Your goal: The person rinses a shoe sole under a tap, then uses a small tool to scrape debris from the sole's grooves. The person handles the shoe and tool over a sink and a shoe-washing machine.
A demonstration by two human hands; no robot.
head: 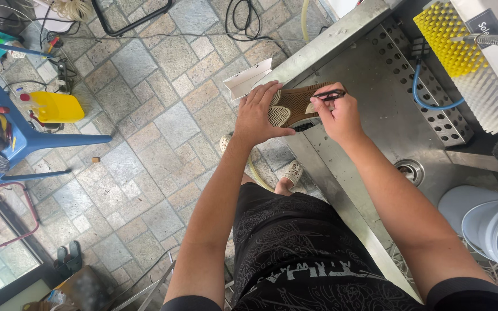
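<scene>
My left hand (pixel 259 115) grips a shoe (pixel 293 105) turned sole up, its brown and cream tread facing me, held over the edge of a steel sink counter (pixel 370 86). My right hand (pixel 338 115) pinches a thin black tool (pixel 329 96) whose tip rests on the sole near its far end. Both forearms reach forward from my body, and part of the shoe is hidden under my fingers.
A large yellow and white bristle brush (pixel 462 63) with a blue hose (pixel 427 98) stands at the back right. A drain (pixel 408 170) and grey buckets (pixel 491 224) lie to the right. Stone-tile floor (pixel 145 144), a blue stool (pixel 18 138) and a yellow jug (pixel 56 106) are on the left.
</scene>
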